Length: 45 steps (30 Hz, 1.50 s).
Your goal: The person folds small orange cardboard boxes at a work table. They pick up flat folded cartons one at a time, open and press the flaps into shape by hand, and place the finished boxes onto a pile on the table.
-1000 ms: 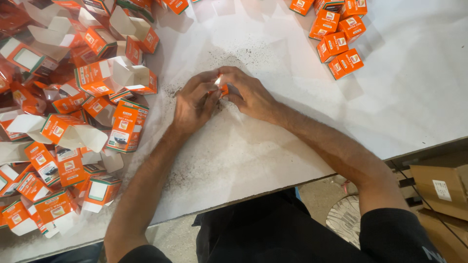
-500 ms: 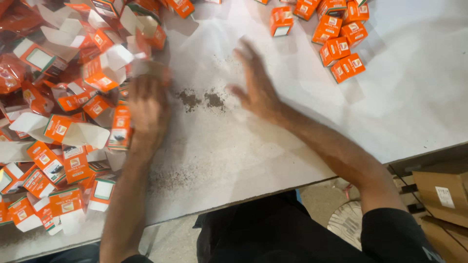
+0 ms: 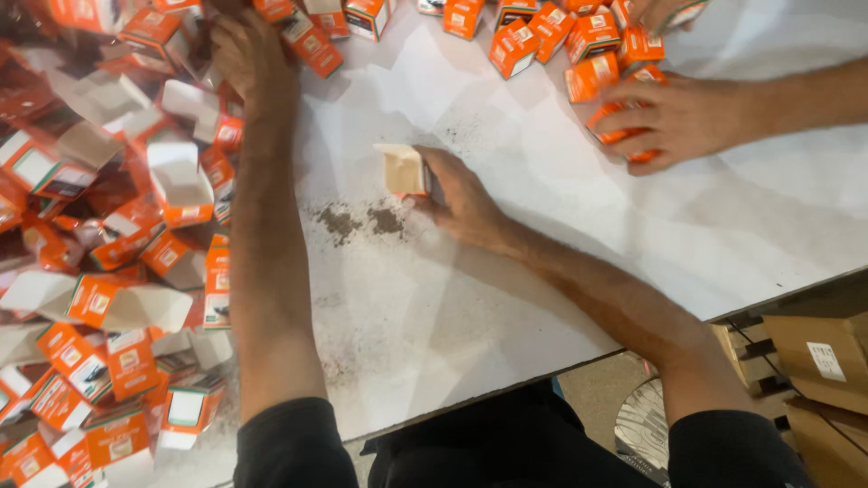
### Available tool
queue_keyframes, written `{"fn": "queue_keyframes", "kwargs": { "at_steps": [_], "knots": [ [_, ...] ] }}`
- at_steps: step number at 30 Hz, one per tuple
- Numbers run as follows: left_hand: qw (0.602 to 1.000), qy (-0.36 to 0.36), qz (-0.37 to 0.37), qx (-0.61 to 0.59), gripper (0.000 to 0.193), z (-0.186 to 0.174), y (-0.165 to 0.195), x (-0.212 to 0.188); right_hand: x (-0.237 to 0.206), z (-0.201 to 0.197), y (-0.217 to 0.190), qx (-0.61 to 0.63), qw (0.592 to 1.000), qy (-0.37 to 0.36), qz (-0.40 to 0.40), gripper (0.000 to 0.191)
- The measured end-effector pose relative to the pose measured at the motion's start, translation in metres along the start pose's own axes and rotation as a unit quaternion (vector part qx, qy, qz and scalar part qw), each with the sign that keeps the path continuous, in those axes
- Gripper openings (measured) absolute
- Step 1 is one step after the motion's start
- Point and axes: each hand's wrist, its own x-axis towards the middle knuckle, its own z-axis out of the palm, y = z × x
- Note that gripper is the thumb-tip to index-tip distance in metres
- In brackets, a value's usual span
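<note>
My right hand (image 3: 463, 197) rests on the white table (image 3: 542, 271) and grips a small open carton (image 3: 404, 170), pale inside, with its flap up. Just left of it lie two dark smudges of powder (image 3: 362, 220). My left hand (image 3: 246, 52) is stretched far out to the top left, its fingers buried among orange and white cartons (image 3: 312, 43); what they hold is hidden. A big heap of open orange cartons (image 3: 136, 226) lies along my left forearm.
Another person's hand (image 3: 674, 119) reaches in from the right and presses on closed orange cartons (image 3: 592, 81) at the far right. A second hand (image 3: 665, 11) shows at the top edge. Brown cardboard boxes (image 3: 818, 361) stand below the table's right edge.
My hands were together at the table's middle, then parted. The left has reached farther up into the heap, the right now holds an open carton, and another person's hand has come into view.
</note>
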Motion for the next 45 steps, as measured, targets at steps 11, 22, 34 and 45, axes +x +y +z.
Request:
{"fn": "queue_keyframes", "kwargs": {
  "at_steps": [11, 22, 34, 45],
  "knots": [
    [0.979, 0.035, 0.121, -0.163, 0.045, -0.018, -0.002, -0.065, -0.012, -0.010, -0.005, -0.013, 0.999, -0.010, -0.032, 0.066],
    [0.795, 0.152, 0.246, -0.532, 0.049, -0.079, 0.006, -0.223, -0.020, -0.010, -0.015, 0.050, 0.998, -0.013, 0.020, 0.061],
    [0.802, 0.085, 0.297, -0.511, 0.043, -0.058, -0.001, -0.222, -0.014, -0.002, -0.003, 0.034, 0.999, -0.005, -0.040, 0.048],
    [0.887, -0.065, 0.186, -0.417, 0.046, -0.051, 0.018, -0.230, -0.022, 0.001, -0.010, 0.017, 1.000, -0.009, 0.003, 0.053]
  ]
}}
